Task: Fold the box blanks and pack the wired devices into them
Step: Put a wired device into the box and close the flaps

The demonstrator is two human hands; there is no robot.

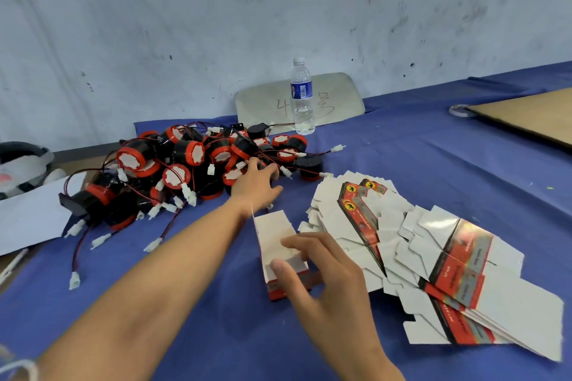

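A pile of round black-and-red wired devices with white plugs lies at the back left of the blue table. My left hand reaches into the pile's right edge, fingers curled over a device. A folded white box with a red base stands open-topped in front of me. My right hand holds it, thumb against its near side and fingers along its right wall. Flat box blanks, white with red and black print, are fanned out to the right.
A water bottle stands at the back against a leaning board. A brown cardboard sheet and a tape roll lie at the far right. White paper and a bag sit at the left edge.
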